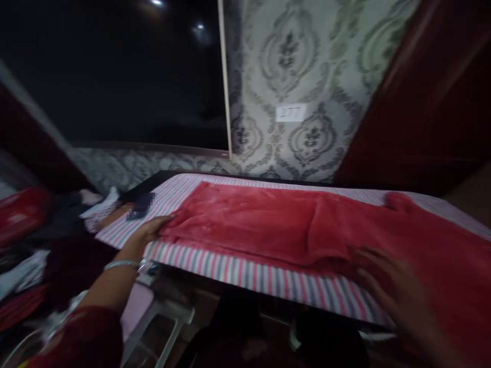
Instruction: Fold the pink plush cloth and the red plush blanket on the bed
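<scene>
A wall papered in a grey damask pattern (307, 66) fills the background, with a dark window (115, 71) to its left and a small white label (290, 113) stuck on the paper. A dark red panel (429, 92), perhaps a wardrobe door, rises at the right.

Below these a table (245, 278) is covered by a pink, white and grey striped cloth, which hangs a little over the near edge so that the whole top is padded. On the cloth a red fleece garment (268, 225) is laid flat along the length of the table, spread out wide so that its surface can be smoothed; a soft fold runs down its middle.

The left end of the garment is pinched by the left hand (151, 230), its fingers closed on the edge, apparently to keep the fabric taut. A silver bangle (123, 265) is worn on that wrist, above a dark red sleeve (84, 337). The right hand (399, 294) is pressed open and flat near the garment's right part, fingers spread, though it is blurred and the exact contact cannot be made out.

Heaped clothes (26, 240) lie at the far left, beside the table, and a pale plastic stool (161, 317) stands beneath the table's near edge.
</scene>
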Motion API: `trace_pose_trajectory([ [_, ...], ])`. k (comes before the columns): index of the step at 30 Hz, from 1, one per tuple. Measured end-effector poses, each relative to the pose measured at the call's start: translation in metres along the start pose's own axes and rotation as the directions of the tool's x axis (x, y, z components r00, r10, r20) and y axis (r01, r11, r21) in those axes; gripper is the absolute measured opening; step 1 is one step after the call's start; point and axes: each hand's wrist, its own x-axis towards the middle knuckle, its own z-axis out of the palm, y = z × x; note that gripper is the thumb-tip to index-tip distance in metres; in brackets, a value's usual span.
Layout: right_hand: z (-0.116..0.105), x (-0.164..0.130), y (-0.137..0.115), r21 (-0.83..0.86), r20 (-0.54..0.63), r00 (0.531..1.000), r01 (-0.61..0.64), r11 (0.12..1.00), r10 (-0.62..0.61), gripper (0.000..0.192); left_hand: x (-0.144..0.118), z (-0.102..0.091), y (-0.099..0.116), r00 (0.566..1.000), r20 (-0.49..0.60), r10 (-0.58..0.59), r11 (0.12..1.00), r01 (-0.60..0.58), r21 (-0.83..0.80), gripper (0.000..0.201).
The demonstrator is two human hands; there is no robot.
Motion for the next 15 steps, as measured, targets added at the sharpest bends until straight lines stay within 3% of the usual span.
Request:
trace_pose_trajectory([
  [3, 0.036, 0.011, -0.053, 0.073, 0.128, 0.957, 0.254, 0.964, -0.261, 0.041, 0.012, -0.008, -0.015, 0.999, 0.034, -0.042, 0.998, 0.044, -0.053, 0.027],
  [6, 0.068, 0.022, -0.068, -0.001, 0.216, 0.907, 0.37, 0.929, -0.361, 0.039, 0.026, -0.008, -0.023, 0.999, 0.044, -0.025, 0.997, 0.028, -0.069, 0.034],
  [10, 0.081, 0.036, -0.04, -0.124, 0.244, 0.915, 0.357, 0.926, -0.32, 0.035, 0.037, -0.012, -0.035, 1.0, 0.012, 0.004, 0.996, -0.003, -0.084, 0.034],
  [15, 0.056, 0.04, 0.001, -0.151, 0.141, 0.918, 0.391, 0.908, -0.371, 0.031, 0.04, -0.015, -0.045, 0.999, 0.005, 0.052, 0.992, -0.051, -0.112, 0.029],
])
